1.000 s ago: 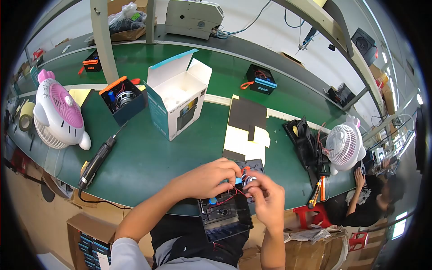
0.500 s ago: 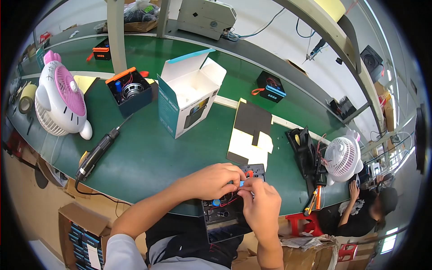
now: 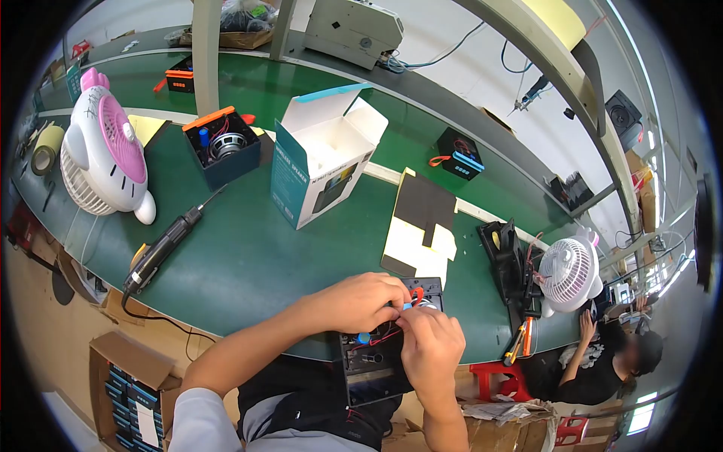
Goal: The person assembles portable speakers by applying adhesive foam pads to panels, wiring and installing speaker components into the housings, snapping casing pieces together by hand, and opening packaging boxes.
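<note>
An opened black speaker housing [image 3: 374, 377] lies tilted over the table's front edge, in front of my body. Inside it are a blue cylindrical part [image 3: 364, 338], red wires [image 3: 385, 334] and a partly covered round speaker [image 3: 428, 303]. My left hand [image 3: 367, 301] reaches over the housing with its fingers pinched. Against those fingertips, my right hand [image 3: 431, 343] is closed in a pinch too. A small blue piece [image 3: 407, 306] and a red strap [image 3: 417, 294] show beside the fingertips. What the fingers grip is hidden between them.
An electric screwdriver [image 3: 167, 245] lies left, near a pink-and-white fan [image 3: 105, 158]. Behind stand an orange-trimmed speaker [image 3: 222, 151] and an open wireless speaker box [image 3: 320, 169]. Foam sheets [image 3: 422, 218], black housings [image 3: 503, 260] and cutters [image 3: 514, 345] lie right. A co-worker [image 3: 602, 365] sits beyond.
Both hands stay pinched together over the housing; my right hand has shifted slightly left and its fingers have turned a little. The whole view has moved slightly.
</note>
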A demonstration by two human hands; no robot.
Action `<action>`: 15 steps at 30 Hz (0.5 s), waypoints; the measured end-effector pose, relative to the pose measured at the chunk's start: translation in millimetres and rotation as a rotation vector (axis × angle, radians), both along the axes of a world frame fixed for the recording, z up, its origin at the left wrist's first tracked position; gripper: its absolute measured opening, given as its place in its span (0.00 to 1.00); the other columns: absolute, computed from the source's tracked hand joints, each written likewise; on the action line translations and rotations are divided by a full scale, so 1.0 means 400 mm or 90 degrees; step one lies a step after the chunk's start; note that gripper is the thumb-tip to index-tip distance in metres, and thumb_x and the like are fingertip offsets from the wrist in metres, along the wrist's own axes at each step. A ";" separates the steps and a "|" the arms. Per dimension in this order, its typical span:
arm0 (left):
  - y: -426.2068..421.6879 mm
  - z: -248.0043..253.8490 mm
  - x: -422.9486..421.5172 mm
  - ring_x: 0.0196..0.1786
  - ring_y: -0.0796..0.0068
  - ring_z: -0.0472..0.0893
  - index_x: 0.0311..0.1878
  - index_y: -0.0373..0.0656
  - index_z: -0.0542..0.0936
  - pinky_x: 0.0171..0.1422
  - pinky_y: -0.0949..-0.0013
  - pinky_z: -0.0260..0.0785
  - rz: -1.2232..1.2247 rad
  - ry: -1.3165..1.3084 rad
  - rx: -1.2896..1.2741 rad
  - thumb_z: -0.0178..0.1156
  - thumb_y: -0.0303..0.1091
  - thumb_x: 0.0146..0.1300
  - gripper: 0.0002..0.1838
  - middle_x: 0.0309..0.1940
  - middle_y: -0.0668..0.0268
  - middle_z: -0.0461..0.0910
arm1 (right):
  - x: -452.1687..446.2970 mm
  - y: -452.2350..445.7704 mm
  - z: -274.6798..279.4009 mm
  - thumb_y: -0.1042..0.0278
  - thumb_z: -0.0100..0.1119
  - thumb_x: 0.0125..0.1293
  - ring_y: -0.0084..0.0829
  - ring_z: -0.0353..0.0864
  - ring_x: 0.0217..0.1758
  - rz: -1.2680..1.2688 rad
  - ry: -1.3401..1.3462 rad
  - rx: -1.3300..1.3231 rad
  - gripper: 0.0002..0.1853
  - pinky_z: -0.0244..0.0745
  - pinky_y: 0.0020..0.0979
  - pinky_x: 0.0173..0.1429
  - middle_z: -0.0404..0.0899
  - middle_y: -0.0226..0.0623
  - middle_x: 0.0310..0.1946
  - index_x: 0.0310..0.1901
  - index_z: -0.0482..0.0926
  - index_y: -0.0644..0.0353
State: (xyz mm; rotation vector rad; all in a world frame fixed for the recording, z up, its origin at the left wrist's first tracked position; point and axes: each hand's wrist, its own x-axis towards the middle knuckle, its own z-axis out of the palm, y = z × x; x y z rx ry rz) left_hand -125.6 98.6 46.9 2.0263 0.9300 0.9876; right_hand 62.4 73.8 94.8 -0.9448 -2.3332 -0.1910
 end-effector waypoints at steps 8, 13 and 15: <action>0.003 0.001 -0.004 0.54 0.50 0.83 0.35 0.38 0.79 0.61 0.54 0.73 -0.009 -0.024 -0.023 0.63 0.28 0.62 0.04 0.54 0.54 0.84 | -0.012 0.008 0.001 0.75 0.76 0.52 0.37 0.82 0.44 -0.070 0.025 -0.001 0.15 0.72 0.37 0.43 0.85 0.34 0.37 0.42 0.84 0.56; 0.002 -0.008 -0.007 0.54 0.49 0.83 0.34 0.38 0.79 0.61 0.54 0.73 -0.011 -0.058 -0.030 0.63 0.29 0.63 0.05 0.54 0.53 0.84 | 0.010 0.016 -0.017 0.70 0.79 0.50 0.40 0.79 0.50 -0.053 0.040 0.007 0.15 0.73 0.41 0.48 0.82 0.33 0.44 0.40 0.87 0.55; 0.000 -0.010 -0.004 0.53 0.49 0.84 0.34 0.38 0.79 0.60 0.54 0.74 0.001 -0.056 -0.004 0.62 0.29 0.63 0.05 0.54 0.52 0.84 | 0.009 0.006 -0.027 0.70 0.78 0.50 0.39 0.78 0.47 -0.042 0.035 -0.014 0.13 0.72 0.40 0.49 0.81 0.33 0.41 0.39 0.87 0.57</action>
